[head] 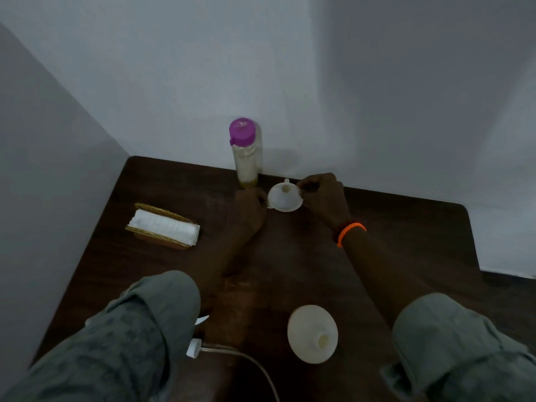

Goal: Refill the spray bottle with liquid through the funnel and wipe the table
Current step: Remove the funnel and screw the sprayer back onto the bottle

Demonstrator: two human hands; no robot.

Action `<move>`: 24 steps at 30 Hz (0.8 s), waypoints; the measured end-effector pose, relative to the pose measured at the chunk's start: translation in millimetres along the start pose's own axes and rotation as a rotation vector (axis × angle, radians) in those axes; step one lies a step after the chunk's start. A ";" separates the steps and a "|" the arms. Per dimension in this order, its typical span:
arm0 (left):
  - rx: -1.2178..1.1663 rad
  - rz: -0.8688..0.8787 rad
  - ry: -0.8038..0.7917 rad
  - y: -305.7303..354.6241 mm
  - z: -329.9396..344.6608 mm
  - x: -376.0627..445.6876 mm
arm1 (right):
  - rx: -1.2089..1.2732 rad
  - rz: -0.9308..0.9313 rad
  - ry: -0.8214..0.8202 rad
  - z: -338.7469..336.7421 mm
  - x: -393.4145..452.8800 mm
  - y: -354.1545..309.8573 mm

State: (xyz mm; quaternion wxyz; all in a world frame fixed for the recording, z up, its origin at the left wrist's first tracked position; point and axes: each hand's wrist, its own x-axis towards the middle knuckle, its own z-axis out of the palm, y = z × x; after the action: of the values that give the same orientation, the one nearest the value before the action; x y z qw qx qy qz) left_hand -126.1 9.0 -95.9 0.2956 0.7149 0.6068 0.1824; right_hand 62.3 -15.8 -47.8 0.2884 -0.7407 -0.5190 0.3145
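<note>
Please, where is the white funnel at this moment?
In the head view, the funnel is near the table's far edge, held between the left hand and right hand, just right of the purple-capped bottle.

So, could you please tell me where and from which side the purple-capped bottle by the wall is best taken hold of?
Grip the purple-capped bottle around the middle of its clear body, coming from the front, probably with the right hand. It stands upright and slender, so fingers can wrap it; the wall closes off the back. The left hand could keep the white funnel.
</note>
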 end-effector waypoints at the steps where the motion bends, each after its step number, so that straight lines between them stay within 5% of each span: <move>1: 0.003 -0.001 -0.004 -0.3 0.7 0.3 | 0.004 0.001 -0.001 0.1 0.4 0.7; 15: 0.003 -0.033 -0.067 -1.0 -12.8 -10.0 | 0.013 0.034 0.010 -10.5 -8.5 -0.2; 24: -0.146 -0.332 0.032 -40.9 -77.6 -140.4 | 0.189 0.194 0.207 -79.3 -142.6 32.7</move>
State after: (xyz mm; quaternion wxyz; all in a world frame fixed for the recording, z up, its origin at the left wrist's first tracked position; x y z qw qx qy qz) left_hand -232.9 -108.7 -49.6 0.3629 0.5784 0.7065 0.1860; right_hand 104.6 -169.0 1.7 0.3768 -0.7853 -0.3806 0.3105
